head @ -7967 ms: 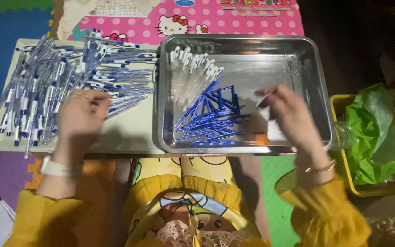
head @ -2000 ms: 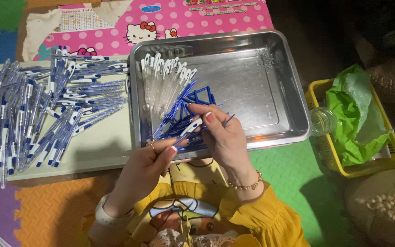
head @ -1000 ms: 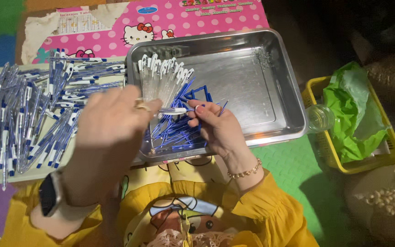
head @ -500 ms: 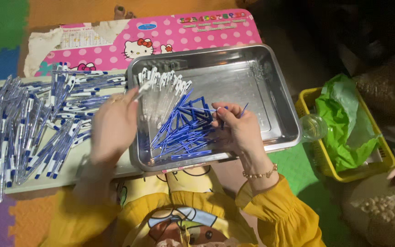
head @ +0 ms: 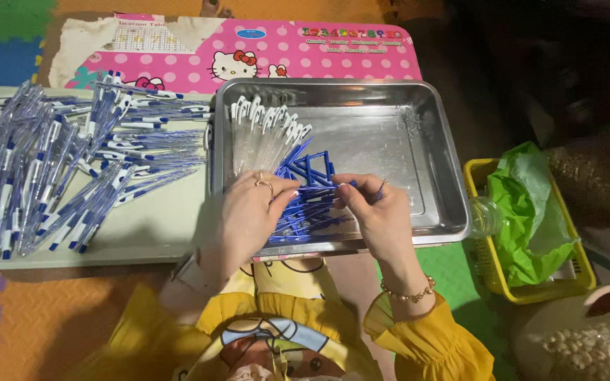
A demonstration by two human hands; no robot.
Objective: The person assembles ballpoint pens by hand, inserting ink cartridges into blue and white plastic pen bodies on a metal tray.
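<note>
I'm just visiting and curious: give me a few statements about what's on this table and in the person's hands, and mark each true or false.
1. Both hands are over the metal tray. True.
2. The blue pen parts lie on the pink mat. False: they lie in the tray, near its left side.
3. The pile of assembled pens lies left of the tray. True.
4. The yellow basket holds pens. False: it holds a green bag.
5. The right hand pinches a thin part. True.
6. The left hand wears no ring. False: a ring shows on a finger.
</note>
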